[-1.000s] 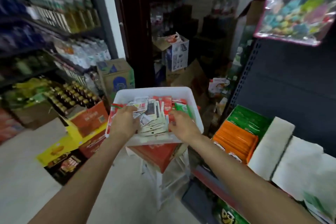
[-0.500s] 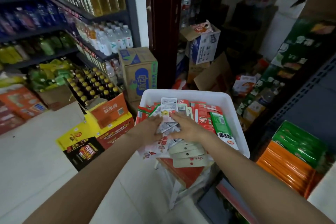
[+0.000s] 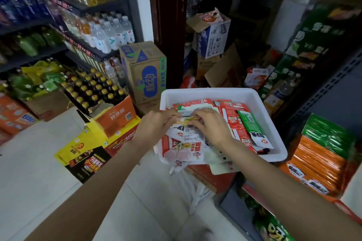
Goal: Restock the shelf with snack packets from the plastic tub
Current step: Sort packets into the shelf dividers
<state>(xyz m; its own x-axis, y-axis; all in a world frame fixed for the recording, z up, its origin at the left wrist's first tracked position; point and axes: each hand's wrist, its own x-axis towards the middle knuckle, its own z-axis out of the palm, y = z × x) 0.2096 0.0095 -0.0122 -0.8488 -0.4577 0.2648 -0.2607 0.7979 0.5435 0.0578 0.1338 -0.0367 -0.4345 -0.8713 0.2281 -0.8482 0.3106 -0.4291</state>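
Head view: left hand (image 3: 156, 126) and right hand (image 3: 210, 127) both clenched on a sheaf of snack packets (image 3: 184, 144) at near rim of plastic tub (image 3: 252, 96). Risk: loose lower packets overhanging rim, likely to slide to floor (image 3: 35, 172) on lift.

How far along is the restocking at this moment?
Done: orange and green packets already sit on the shelf at right. In hand: left hand and right hand gather white packets at the tub's near edge. Left: the white tub holds many red and green packets.
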